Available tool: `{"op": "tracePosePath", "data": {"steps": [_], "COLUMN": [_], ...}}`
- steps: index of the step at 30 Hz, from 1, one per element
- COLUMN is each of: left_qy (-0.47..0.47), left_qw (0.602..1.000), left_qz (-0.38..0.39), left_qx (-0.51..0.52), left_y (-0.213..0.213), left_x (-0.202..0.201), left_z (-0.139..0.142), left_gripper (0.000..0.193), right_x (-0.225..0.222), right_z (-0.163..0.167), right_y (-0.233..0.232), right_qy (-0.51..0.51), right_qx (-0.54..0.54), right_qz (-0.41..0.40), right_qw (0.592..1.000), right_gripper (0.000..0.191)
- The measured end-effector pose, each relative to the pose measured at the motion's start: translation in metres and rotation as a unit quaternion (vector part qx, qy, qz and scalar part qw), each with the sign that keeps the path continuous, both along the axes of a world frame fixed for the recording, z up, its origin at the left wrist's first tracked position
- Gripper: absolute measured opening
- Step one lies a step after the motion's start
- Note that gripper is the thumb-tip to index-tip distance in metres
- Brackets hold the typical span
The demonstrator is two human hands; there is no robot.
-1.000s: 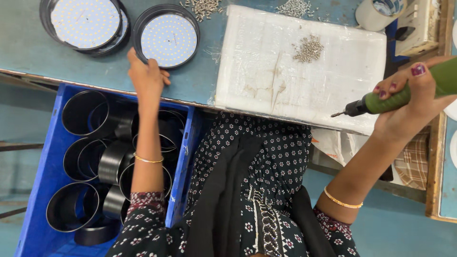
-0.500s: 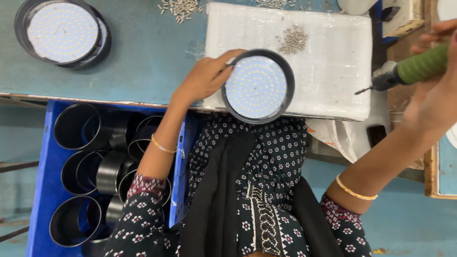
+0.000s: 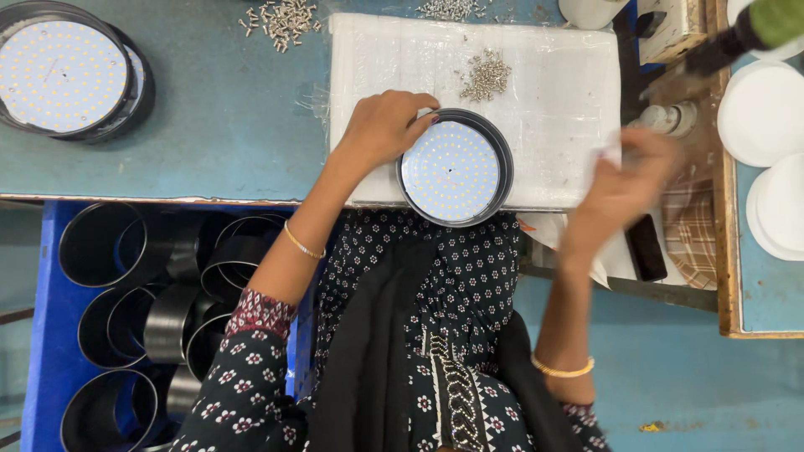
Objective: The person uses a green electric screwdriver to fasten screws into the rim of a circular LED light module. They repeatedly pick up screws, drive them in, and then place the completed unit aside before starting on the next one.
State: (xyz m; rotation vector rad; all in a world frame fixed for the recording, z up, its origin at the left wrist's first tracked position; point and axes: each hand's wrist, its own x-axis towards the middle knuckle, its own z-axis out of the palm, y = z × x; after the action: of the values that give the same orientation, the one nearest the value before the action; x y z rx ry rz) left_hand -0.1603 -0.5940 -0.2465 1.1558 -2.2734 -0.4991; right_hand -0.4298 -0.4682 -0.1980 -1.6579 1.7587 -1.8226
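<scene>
A round black-rimmed lamp (image 3: pixel 452 167) with a white face dotted with small diodes lies on the near edge of a white foam pad (image 3: pixel 553 125). My left hand (image 3: pixel 381 125) grips its left rim. My right hand (image 3: pixel 620 188) is blurred, just right of the lamp over the pad's right end, with loose fingers and nothing in it. A green-handled power screwdriver (image 3: pixel 754 29) shows at the top right, apart from my right hand. A small heap of screws (image 3: pixel 486 75) lies on the pad behind the lamp.
More screws (image 3: pixel 280 18) lie on the teal table. Stacked finished lamps (image 3: pixel 63 75) sit at the far left. A blue crate (image 3: pixel 46 335) of black rings (image 3: pixel 100 243) stands below the table's edge. White round covers (image 3: pixel 766 113) and a dark phone (image 3: pixel 646 247) are at the right.
My left hand has dragged a lamp from the left of the table onto the pad's near edge. My right hand has let go of the screwdriver and dropped toward the lamp.
</scene>
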Motion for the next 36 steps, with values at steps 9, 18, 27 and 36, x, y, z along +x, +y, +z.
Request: {"op": "tracePosePath", "data": {"steps": [9,18,27,36], "left_qy": [-0.086,-0.165,-0.235,-0.249], "left_qw": [0.996,0.985,0.968,0.958], "left_qz": [-0.010,-0.040,-0.081,-0.136], "left_qx": [-0.010,0.019,0.039,0.042], "left_y": [0.056,0.036,0.018,0.007], "left_x": [-0.040,-0.048,-0.058,-0.057], "left_z": [0.006,0.004,0.007,0.006], "left_gripper": [0.097,0.105,0.105,0.105], "right_x": [0.012,0.007,0.001,-0.002], "right_z": [-0.055,-0.052,-0.058,-0.063], "right_y": [-0.026,-0.030,-0.033,-0.032], "right_qy": [-0.001,0.002,-0.010,-0.008], "right_qx": [0.217,0.201,0.195,0.197], "right_qz": [0.110,0.133,0.152,0.156], "right_qw": [0.970,0.971,0.969,0.968], "right_gripper": [0.020,0.020,0.020,0.021]}}
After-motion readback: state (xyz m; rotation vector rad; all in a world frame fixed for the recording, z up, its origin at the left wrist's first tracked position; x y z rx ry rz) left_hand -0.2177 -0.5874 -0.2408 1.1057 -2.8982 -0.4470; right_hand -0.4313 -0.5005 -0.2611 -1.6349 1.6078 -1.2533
